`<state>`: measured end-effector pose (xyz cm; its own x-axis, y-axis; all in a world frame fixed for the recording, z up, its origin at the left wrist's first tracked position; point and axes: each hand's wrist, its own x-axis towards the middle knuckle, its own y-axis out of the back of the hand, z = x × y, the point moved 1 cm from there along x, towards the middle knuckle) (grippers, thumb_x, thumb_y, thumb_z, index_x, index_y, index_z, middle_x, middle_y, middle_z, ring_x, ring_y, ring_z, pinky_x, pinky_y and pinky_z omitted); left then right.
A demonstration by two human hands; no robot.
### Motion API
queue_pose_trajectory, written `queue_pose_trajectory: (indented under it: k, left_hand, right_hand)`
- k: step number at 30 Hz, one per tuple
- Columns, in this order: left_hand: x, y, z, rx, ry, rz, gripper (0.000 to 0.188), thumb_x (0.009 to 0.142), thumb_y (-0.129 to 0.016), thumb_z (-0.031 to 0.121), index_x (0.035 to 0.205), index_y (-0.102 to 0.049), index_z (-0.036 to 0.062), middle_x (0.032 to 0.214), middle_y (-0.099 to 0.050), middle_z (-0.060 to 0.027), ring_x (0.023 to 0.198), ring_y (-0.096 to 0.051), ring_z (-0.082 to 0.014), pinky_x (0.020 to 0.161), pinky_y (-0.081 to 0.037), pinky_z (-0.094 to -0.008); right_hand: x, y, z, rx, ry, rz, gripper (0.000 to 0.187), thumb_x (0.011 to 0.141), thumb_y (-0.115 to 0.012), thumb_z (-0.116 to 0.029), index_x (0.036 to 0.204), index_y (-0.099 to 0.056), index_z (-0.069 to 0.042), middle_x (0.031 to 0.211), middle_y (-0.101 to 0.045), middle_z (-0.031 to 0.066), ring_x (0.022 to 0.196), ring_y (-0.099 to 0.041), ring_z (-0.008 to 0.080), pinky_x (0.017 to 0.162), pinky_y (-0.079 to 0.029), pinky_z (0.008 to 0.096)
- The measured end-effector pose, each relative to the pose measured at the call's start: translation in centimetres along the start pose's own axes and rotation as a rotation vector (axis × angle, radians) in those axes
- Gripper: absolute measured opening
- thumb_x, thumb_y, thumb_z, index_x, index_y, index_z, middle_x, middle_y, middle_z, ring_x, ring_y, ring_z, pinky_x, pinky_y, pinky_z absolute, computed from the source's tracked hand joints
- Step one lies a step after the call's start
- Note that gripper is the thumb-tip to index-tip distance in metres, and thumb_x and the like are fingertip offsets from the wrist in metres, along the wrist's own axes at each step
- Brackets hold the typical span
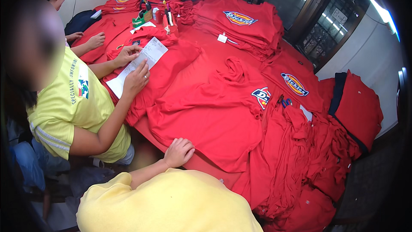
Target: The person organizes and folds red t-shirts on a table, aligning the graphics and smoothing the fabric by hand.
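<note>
By a rumpled red fabric T-shirt [206, 124], my left hand [179, 152] curls loosely, any grip undeterminable; shirt unfolded, flat red-shirt stack [241, 28] piled; my right hand is unseen.

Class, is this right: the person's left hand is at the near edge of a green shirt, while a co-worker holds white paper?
No: the head view shows the shirt is red, not green. The person's left hand is at its near edge, and a co-worker holds white paper.
</note>
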<state>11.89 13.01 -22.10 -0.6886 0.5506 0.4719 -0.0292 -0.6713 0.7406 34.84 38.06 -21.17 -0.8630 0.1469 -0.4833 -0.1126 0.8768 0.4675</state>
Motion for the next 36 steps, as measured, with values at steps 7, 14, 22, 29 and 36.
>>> queue_pose_trajectory:
  k: [7,14,22,29,36]
  left_hand:
    - [-0.1,-0.1,-0.2,0.005,0.003,-0.016,0.010,0.083,-0.062,0.017,0.083,-0.061,0.0076,0.084,-0.057,-0.0070,0.079,-0.054,-0.0249,0.072,-0.041,-0.0368]
    - [-0.1,0.0,0.0,0.016,0.022,-0.029,0.010,0.082,-0.063,0.016,0.084,-0.060,0.0065,0.086,-0.057,-0.0075,0.081,-0.054,-0.0255,0.073,-0.041,-0.0372]
    - [0.8,1.1,-0.6,-0.207,0.105,-0.193,0.016,0.084,-0.065,0.020,0.087,-0.066,0.0042,0.090,-0.063,-0.0091,0.081,-0.058,-0.0277,0.074,-0.045,-0.0360]
    - [5.8,2.9,4.2,-0.768,0.520,-0.406,0.020,0.082,-0.074,0.021,0.082,-0.064,0.0032,0.076,-0.059,0.0011,0.070,-0.051,-0.0066,0.063,-0.043,-0.0245]
    - [7.3,0.6,11.8,-1.240,0.418,-0.575,0.018,0.094,-0.061,0.022,0.089,-0.064,0.0044,0.076,-0.055,0.0054,0.073,-0.047,-0.0032,0.066,-0.041,-0.0229]
  right_hand:
    - [-0.5,-0.2,0.3,0.011,-0.008,-0.014,0.027,0.095,-0.052,-0.020,0.112,-0.064,-0.002,0.101,-0.069,0.0121,0.095,-0.065,0.0200,0.086,-0.049,0.0322]
    - [-1.0,-0.2,0.8,0.012,-0.014,-0.029,0.027,0.095,-0.052,-0.020,0.111,-0.064,-0.003,0.100,-0.069,0.0128,0.095,-0.065,0.0203,0.086,-0.049,0.0328]
    - [-2.3,-0.4,2.2,0.007,-0.038,-0.084,0.027,0.095,-0.052,-0.020,0.111,-0.064,-0.003,0.100,-0.069,0.0136,0.094,-0.065,0.0207,0.086,-0.049,0.0334]
    - [-6.0,4.7,-1.3,0.101,-0.104,-0.273,0.028,0.094,-0.053,-0.021,0.110,-0.065,-0.001,0.100,-0.068,0.0146,0.096,-0.064,0.0211,0.087,-0.048,0.0344]
    - [4.8,0.4,-11.1,0.598,0.571,0.288,0.047,0.093,-0.061,-0.024,0.129,-0.047,0.003,0.116,-0.058,0.0091,0.105,-0.054,0.0150,0.093,-0.041,0.0273]
